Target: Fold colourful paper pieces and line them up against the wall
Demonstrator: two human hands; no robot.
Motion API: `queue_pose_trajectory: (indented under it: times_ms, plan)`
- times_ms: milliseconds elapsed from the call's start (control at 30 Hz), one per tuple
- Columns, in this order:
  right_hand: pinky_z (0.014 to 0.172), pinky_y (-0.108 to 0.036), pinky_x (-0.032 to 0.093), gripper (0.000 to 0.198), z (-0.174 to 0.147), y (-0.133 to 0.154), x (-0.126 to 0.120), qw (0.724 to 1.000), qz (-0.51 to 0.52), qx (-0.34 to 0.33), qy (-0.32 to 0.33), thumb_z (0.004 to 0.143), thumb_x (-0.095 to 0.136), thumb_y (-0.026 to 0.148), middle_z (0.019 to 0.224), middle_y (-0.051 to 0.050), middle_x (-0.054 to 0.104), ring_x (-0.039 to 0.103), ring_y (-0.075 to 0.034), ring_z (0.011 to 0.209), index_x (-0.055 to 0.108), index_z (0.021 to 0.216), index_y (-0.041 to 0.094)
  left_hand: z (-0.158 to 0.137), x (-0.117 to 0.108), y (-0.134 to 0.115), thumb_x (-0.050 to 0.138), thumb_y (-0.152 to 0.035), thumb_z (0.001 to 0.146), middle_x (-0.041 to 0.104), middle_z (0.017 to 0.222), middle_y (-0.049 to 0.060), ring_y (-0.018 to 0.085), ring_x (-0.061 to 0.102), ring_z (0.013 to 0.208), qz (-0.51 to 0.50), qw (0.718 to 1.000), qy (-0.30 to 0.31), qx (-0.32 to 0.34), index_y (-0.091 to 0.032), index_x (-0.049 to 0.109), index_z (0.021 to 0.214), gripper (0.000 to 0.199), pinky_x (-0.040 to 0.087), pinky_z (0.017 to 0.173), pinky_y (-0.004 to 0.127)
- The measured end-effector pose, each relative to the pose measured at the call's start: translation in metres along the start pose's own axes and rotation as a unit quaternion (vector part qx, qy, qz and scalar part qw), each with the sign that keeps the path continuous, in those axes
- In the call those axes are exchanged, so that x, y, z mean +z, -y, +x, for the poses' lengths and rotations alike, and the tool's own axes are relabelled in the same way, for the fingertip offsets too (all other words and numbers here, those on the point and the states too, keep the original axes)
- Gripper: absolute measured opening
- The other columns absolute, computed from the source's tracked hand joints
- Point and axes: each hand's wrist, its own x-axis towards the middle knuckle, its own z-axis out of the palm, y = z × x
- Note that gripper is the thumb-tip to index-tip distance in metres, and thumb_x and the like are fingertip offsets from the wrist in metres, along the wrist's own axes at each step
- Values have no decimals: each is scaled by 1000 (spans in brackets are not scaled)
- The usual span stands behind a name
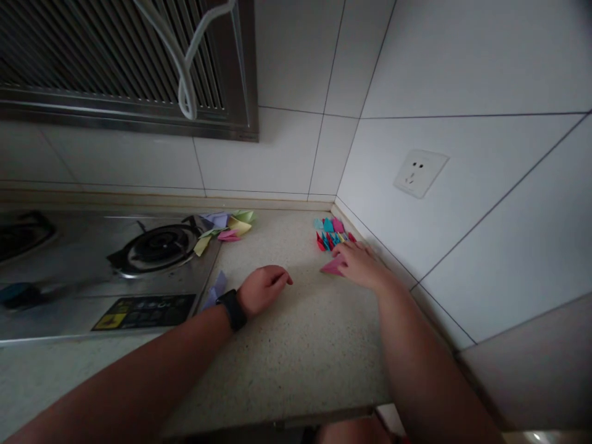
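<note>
My right hand (358,264) is at the far right of the counter, its fingers bent over a pink folded paper piece (331,266). The thumb side covers part of that piece. Just beyond these fingers stands a row of small folded paper pieces (327,241) in red, blue and yellow, partly hidden by the hand. Behind the row are a few teal and pink folded pieces (328,224). My left hand (263,288), with a black watch (234,310) at the wrist, rests on the counter with curled fingers and nothing visible in them. Beside this wrist lies a lilac folded paper (216,288).
A loose pile of lilac, green, yellow and pink folded papers (229,227) overlaps the edge of the gas stove (78,271). A range hood (139,117) with a hanging white cable (185,86) is above. Tiled walls meet behind the counter (296,351); a socket (420,173) is at right.
</note>
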Motion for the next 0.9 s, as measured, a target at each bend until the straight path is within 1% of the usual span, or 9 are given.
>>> queue_pose_trajectory:
  times_ms: [133,233,300,400,500,600,733,800,900]
  plan:
    - [98,-41,29,27,7,19,3,992,60,-79,-80,74,46,4,108,-6,58,47,-24,111,57,90,22,-7,6,-8,41,-26,92,69,89,5,17,61,83,80,995,18,53,-19,69,89,29,44,75,27]
    - [95,-35,34,24,8,36,5,977,116,-157,-81,71,44,2,97,-5,58,50,-21,103,54,82,21,-14,8,-17,41,-26,94,68,91,5,17,61,86,136,982,47,122,-20,67,94,27,44,77,27]
    - [92,-33,37,23,9,44,7,969,144,-188,-68,71,43,1,91,-5,56,51,-19,97,53,79,20,-19,9,-24,44,-27,93,67,93,5,18,60,87,191,961,72,188,-21,66,98,24,44,77,28]
    - [88,-31,39,23,10,48,11,965,161,-198,-56,70,42,1,90,-5,56,53,-19,92,53,77,20,-24,9,-33,44,-30,94,66,93,5,18,59,86,267,917,110,276,-23,64,102,22,45,72,29]
    - [84,-29,41,22,13,46,14,963,174,-201,-52,71,42,2,88,-4,56,54,-18,88,55,77,20,-26,7,-37,42,-33,95,65,91,6,19,58,83,319,891,120,298,-24,63,101,23,45,67,30]
    - [85,-30,41,21,16,39,18,959,185,-207,-56,73,44,4,88,-4,56,55,-18,89,56,78,20,-26,-7,-34,40,-35,95,65,91,6,20,60,82,363,904,79,213,-24,63,100,26,44,64,30]
    - [89,-32,41,22,19,33,22,962,183,-194,-62,74,45,5,92,-5,59,56,-19,94,60,81,20,-28,-56,-18,40,-37,94,68,93,8,22,62,88,392,919,-20,26,-22,67,98,31,43,71,31]
    - [89,-33,41,23,20,33,23,962,183,-193,-60,74,45,5,91,-5,60,57,-19,93,62,81,20,-30,-86,-5,43,-40,91,69,97,9,22,62,88,398,913,-59,-73,-21,67,99,32,43,72,31]
    - [88,-32,42,22,19,33,21,962,180,-196,-55,75,47,5,90,-5,60,57,-19,93,62,80,19,-34,-120,16,39,-53,90,69,84,13,25,64,79,397,889,-49,-225,-17,70,81,48,41,67,31]
